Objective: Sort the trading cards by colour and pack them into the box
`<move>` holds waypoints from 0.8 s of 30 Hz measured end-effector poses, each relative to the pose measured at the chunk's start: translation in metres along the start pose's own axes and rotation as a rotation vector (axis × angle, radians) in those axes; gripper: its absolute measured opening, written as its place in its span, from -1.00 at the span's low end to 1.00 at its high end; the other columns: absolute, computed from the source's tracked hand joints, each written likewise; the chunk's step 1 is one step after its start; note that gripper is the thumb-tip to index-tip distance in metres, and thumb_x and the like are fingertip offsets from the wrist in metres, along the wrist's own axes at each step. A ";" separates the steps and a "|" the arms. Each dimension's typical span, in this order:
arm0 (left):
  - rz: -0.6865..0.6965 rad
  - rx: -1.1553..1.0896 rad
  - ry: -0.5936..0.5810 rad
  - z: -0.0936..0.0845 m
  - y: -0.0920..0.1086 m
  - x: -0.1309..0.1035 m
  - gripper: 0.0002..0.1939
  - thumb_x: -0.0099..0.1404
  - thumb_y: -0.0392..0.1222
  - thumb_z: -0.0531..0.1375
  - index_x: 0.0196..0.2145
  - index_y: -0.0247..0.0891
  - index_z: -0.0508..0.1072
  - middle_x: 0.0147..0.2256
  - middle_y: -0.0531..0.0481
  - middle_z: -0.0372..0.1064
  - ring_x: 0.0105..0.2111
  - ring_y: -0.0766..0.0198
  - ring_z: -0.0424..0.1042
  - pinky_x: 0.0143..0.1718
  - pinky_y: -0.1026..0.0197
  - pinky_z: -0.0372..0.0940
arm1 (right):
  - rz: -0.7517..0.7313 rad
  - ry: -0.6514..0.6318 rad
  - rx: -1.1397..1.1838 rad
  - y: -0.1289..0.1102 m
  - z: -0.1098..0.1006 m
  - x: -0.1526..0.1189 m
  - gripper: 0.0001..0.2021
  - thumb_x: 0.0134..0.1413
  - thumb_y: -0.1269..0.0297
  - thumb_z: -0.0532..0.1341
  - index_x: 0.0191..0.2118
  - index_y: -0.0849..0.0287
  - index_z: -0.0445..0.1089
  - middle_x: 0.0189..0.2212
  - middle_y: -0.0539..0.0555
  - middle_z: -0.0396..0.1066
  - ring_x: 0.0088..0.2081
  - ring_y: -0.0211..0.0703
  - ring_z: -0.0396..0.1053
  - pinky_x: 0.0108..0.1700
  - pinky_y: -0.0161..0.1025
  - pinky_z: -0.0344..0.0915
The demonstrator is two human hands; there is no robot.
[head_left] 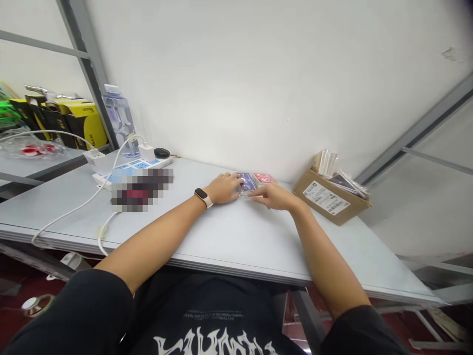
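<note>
Near the wall, a flat, shiny purple-blue pack (248, 181) lies on the table, apparently in clear wrapping. My left hand (223, 189) grips its left side, with the thumb and fingers at that edge. My right hand (277, 196) reaches in from the right. Its fingertips are at the pack's near edge, slightly apart, and seem to hold nothing. Just behind the right hand is a red-and-white pack (263, 178), partly covered by that hand. Whether other packs lie beneath these two I cannot tell.
On the right stands a cardboard box (327, 197) holding several wrapped packs. To the left are a power strip (129, 172) with white cables, a black oval object (161, 153), a large water bottle (120, 121) and a blurred-out item (142, 190). Yellow-black boxes (86, 123) fill a side shelf.
</note>
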State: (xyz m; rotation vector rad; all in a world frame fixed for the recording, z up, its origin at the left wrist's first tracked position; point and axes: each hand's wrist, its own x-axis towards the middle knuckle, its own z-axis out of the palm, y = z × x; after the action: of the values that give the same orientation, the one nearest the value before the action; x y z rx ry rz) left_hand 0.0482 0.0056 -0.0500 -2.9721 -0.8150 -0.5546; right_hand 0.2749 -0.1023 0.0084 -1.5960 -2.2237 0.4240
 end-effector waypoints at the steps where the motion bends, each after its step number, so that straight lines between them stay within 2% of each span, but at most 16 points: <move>1: -0.001 0.028 0.011 0.000 0.001 0.000 -0.47 0.43 -0.09 0.19 0.31 -0.20 0.42 0.31 -0.30 0.35 0.23 -0.23 0.40 0.24 -0.21 0.30 | 0.042 -0.006 -0.009 0.001 0.001 0.001 -0.82 0.21 0.23 0.35 -0.12 0.06 0.70 -0.41 0.01 0.63 -0.58 -0.18 0.38 -0.46 -0.21 0.28; 3: -0.004 0.087 0.030 -0.002 0.003 0.000 -0.49 0.43 -0.10 0.18 0.29 -0.22 0.42 0.25 -0.32 0.39 0.17 -0.21 0.43 0.19 -0.20 0.32 | 0.118 -0.039 -0.012 0.001 0.001 0.003 -0.74 0.28 0.25 0.27 -0.02 0.11 0.67 -0.30 0.06 0.68 -0.56 -0.18 0.44 -0.43 -0.21 0.33; 7: 0.010 0.161 0.036 -0.004 0.006 0.000 -0.50 0.43 -0.15 0.17 0.27 -0.28 0.43 0.22 -0.34 0.39 0.12 -0.19 0.44 0.13 -0.16 0.34 | 0.307 0.066 0.096 0.000 0.004 0.009 -0.76 0.37 0.22 0.20 -0.19 0.16 0.61 -0.28 0.03 0.71 -0.64 -0.28 0.38 -0.41 -0.25 0.37; 10: 0.014 0.172 0.038 -0.003 0.006 0.000 -0.51 0.43 -0.16 0.18 0.27 -0.30 0.43 0.23 -0.35 0.39 0.12 -0.18 0.43 0.13 -0.14 0.34 | 0.481 0.150 0.130 -0.001 0.010 0.014 -0.81 0.33 0.24 0.25 -0.31 0.15 0.55 -0.35 0.02 0.71 -0.70 -0.31 0.28 -0.51 -0.26 0.29; 12: 0.017 0.175 0.045 -0.002 0.007 0.000 -0.50 0.42 -0.18 0.18 0.27 -0.29 0.43 0.24 -0.35 0.37 0.13 -0.18 0.42 0.13 -0.14 0.34 | 0.542 0.199 0.133 -0.002 0.017 0.017 -0.82 0.28 0.24 0.30 -0.36 0.14 0.53 -0.39 0.03 0.70 -0.73 -0.31 0.25 -0.53 -0.25 0.28; 16: 0.016 0.171 0.061 0.001 0.008 0.001 -0.52 0.41 -0.21 0.16 0.25 -0.31 0.44 0.22 -0.35 0.38 0.13 -0.18 0.41 0.12 -0.15 0.34 | 0.576 0.320 0.217 -0.001 0.030 0.022 -0.82 0.18 0.25 0.38 -0.44 0.11 0.47 -0.48 0.01 0.66 -0.74 -0.30 0.23 -0.54 -0.24 0.30; 19: 0.014 0.169 0.073 0.003 0.010 0.001 -0.54 0.41 -0.23 0.15 0.22 -0.33 0.45 0.19 -0.36 0.39 0.11 -0.18 0.41 0.11 -0.16 0.34 | 0.588 0.375 0.328 0.004 0.038 0.025 -0.80 0.06 0.30 0.44 -0.46 0.10 0.42 -0.52 0.01 0.64 -0.75 -0.32 0.19 -0.62 -0.28 0.20; 24: 0.008 0.184 0.075 0.003 0.012 0.001 -0.54 0.40 -0.24 0.14 0.22 -0.33 0.45 0.18 -0.37 0.40 0.10 -0.19 0.41 0.09 -0.16 0.34 | 0.576 0.393 0.501 0.014 0.044 0.027 -0.79 -0.07 0.28 0.48 -0.47 0.11 0.42 -0.54 0.04 0.62 -0.77 -0.36 0.09 -0.72 -0.32 0.02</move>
State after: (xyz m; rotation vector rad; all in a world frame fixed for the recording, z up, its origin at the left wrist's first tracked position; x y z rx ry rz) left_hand 0.0565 -0.0039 -0.0516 -2.7700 -0.8011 -0.5540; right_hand 0.2585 -0.0731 -0.0340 -1.8076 -1.2257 0.6838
